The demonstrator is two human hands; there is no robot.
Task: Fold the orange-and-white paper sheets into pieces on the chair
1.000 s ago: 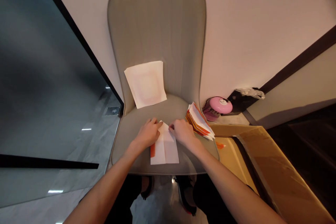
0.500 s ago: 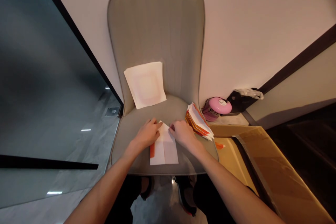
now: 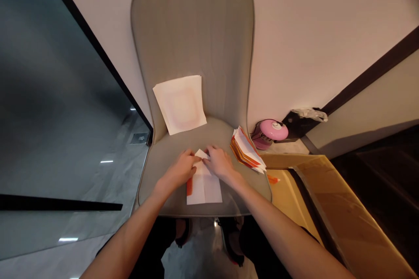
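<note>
A partly folded sheet of paper (image 3: 205, 185), white with an orange strip at its left edge, lies on the seat of a grey chair (image 3: 193, 26). Its upper end comes to a point, and a crease runs down its middle. My left hand (image 3: 182, 168) has its fingers closed on the upper left edge. On the upper right, my right hand (image 3: 220, 163) pinches the paper, its fingertips close to those of the left. Beside it, on the right of the seat, rests a stack of folded orange-and-white papers (image 3: 247, 150). Several flat white sheets (image 3: 180, 107) lean against the backrest.
A large cardboard box (image 3: 347, 209) stands right of the chair, with a small orange piece (image 3: 272, 179) in it. Behind it are a pink rounded device (image 3: 274, 130) and a black box (image 3: 296, 124) with clear plastic on top. Dark glass (image 3: 65, 96) lines the left side.
My right hand has moved left and slightly up along the paper's top, closer to my left hand. The left hand stays at the upper left edge.
</note>
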